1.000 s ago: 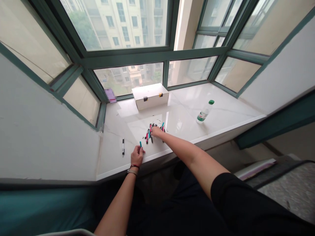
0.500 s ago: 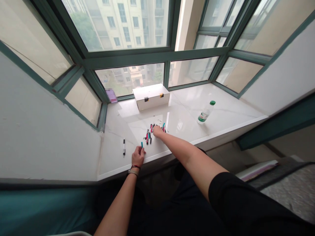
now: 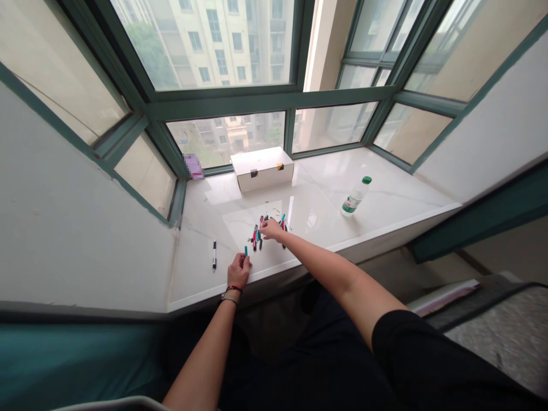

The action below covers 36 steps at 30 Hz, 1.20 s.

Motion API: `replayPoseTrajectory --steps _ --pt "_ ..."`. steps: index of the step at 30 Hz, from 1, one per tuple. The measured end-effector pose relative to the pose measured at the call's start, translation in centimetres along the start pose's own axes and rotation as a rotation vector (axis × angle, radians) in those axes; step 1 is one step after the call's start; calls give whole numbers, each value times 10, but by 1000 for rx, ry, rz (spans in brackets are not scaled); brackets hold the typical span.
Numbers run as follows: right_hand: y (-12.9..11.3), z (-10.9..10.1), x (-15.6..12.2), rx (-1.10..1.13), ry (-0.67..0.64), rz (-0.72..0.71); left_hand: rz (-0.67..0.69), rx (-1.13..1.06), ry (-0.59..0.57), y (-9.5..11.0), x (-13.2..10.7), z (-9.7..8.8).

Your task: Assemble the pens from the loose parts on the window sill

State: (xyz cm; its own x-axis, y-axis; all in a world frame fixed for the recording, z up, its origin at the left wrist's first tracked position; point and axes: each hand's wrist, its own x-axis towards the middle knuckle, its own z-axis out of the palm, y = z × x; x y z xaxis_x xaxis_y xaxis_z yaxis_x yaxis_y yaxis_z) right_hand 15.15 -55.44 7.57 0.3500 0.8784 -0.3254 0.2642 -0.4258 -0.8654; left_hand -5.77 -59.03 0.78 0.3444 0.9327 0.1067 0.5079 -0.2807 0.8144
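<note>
My left hand [image 3: 238, 270] is closed near the front edge of the sill, with a short teal pen part [image 3: 246, 250] upright between thumb and fingers. Just beyond it, a pile of pen parts [image 3: 256, 237] in red, black and teal lies on the white surface. My right hand [image 3: 272, 229] hovers over or rests in that pile, fingertips drawn together and pointing left. What they pinch, if anything, is too small to make out. A whole black-and-white pen [image 3: 214, 254] lies by itself to the left of my left hand.
On the marble-patterned windowsill [image 3: 317, 197], a white box [image 3: 265, 177] stands against the window. To the right is a clear bottle with a green cap [image 3: 353, 198]. A purple packet [image 3: 193, 166] leans in the left corner. Small loose bits [image 3: 277, 212] lie behind the pile.
My right hand has shifted slightly left across the pile, its fingers now toward the red and teal parts. My left hand keeps the teal pen part almost in place.
</note>
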Motion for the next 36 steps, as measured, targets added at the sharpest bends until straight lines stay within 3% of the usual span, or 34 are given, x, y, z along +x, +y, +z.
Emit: replayPoseTrajectory --steps 8,18,26,28,31,33,36 --pt "-22 16 -11 414 -295 -153 3 7 -9 -3 1 1" --pt "-23 21 -10 317 -245 -243 14 35 -5 -4 1 2" --pt "-7 32 -18 197 -355 -163 10 14 -10 -2 0 0" --pt "3 37 -21 144 -341 -187 13 19 -16 -2 0 0" --pt "20 31 -24 68 -217 -301 18 26 -20 0 0 0" --pt "32 17 -25 14 -112 -354 17 28 -17 1 0 -1" --pt "51 -19 -23 -105 44 -304 10 34 -18 2 -1 -2"
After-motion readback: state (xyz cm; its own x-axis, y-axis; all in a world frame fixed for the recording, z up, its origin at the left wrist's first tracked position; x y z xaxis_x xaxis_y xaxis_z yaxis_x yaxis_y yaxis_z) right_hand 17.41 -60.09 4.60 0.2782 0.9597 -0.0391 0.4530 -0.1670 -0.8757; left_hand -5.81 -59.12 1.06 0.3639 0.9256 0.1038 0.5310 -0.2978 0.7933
